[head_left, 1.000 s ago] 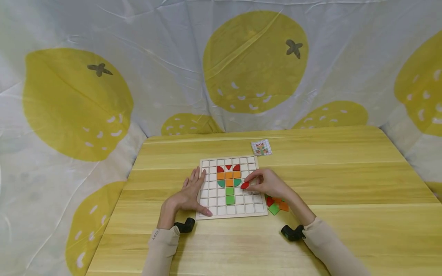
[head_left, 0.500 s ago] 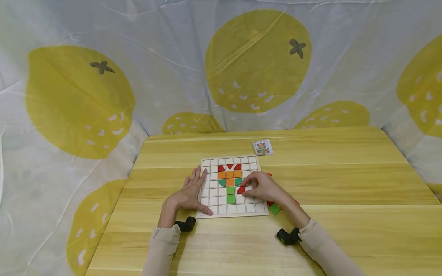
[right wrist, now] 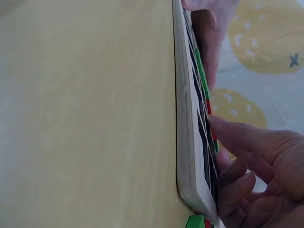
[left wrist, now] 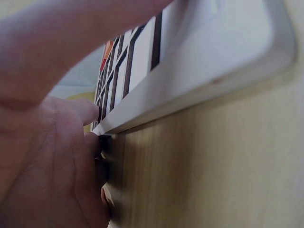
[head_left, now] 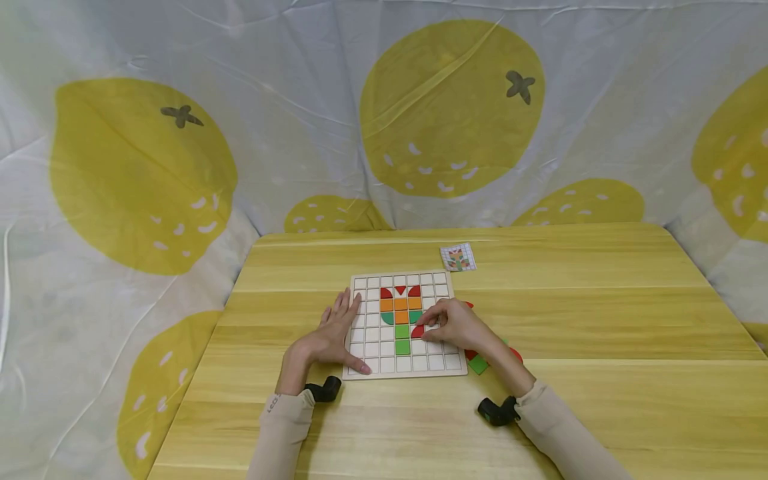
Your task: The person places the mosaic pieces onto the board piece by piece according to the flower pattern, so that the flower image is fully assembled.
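Note:
A wooden grid board lies on the table, with flat coloured tiles set in a flower shape: red on top, orange and teal below, light green squares as a stem. My left hand rests spread along the board's left edge, thumb on the near left corner, fingers at the side. My right hand pinches a red petal-shaped tile between thumb and fingers. That tile sits at the cell right of the upper green square. In the right wrist view the thumb is right at the tiles.
Several loose red and green tiles lie right of the board, partly hidden under my right forearm. A small pattern card with a printed flower lies beyond the board's far right corner. A lemon-print cloth hangs behind the table.
My right hand has moved slightly left and down with the red tile, bringing it beside the green stem and down into a cell. The left hand stays in place on the board.

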Demonstrator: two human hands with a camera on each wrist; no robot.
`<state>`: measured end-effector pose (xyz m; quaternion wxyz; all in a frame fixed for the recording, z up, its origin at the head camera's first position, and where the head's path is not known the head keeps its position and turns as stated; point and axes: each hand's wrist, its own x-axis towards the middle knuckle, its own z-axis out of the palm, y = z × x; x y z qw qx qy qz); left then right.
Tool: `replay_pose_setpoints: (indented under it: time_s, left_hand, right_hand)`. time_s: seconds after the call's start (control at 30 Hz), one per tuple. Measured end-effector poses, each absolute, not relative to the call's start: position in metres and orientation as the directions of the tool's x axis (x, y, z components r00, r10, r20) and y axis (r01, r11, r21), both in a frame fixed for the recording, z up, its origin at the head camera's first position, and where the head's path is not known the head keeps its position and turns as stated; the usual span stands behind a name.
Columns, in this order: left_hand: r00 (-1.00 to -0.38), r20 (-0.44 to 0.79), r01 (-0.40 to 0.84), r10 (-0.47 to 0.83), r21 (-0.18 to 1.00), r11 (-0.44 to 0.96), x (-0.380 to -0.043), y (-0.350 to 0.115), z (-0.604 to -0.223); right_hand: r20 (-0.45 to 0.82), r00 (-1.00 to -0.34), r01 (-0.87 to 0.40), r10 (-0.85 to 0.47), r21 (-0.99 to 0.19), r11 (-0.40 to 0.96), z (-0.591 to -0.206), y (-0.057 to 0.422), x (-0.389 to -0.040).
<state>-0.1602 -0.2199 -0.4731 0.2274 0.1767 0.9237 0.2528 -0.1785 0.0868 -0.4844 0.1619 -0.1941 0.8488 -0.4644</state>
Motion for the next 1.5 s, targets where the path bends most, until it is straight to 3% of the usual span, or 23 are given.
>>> replay_pose_setpoints:
  time_s: [0.43, 0.73, 1.0, 1.3, 1.5]
  left_hand:
    - [-0.836, -0.328, 0.207, 0.441, 0.556, 0.805, -0.160, -0.223, -0.472]
    - [-0.832, -0.337, 0.200, 0.441, 0.560, 0.804, -0.160, -0.223, -0.471]
    - [-0.832, -0.338, 0.195, 0.440, 0.564, 0.802, -0.160, -0.222, -0.470]
    - [-0.828, -0.358, 0.189, 0.432, 0.548, 0.815, -0.161, -0.221, -0.471]
    - [-0.831, -0.360, 0.180, 0.424, 0.547, 0.817, -0.160, -0.220, -0.471]
  right_hand:
    - [-0.099, -0.860, -0.166, -0.500, -0.874, 0.457, -0.481, 0.091, -0.181]
    - [-0.087, -0.926, -0.106, -0.368, -0.874, 0.475, -0.470, 0.140, -0.195]
    - [-0.075, -0.931, -0.117, -0.358, -0.866, 0.486, -0.473, 0.172, -0.207]
    - [-0.148, -0.912, -0.067, -0.381, -0.865, 0.498, -0.479, 0.186, -0.209]
    - [-0.180, -0.847, -0.099, -0.501, -0.872, 0.480, -0.478, 0.198, -0.209]
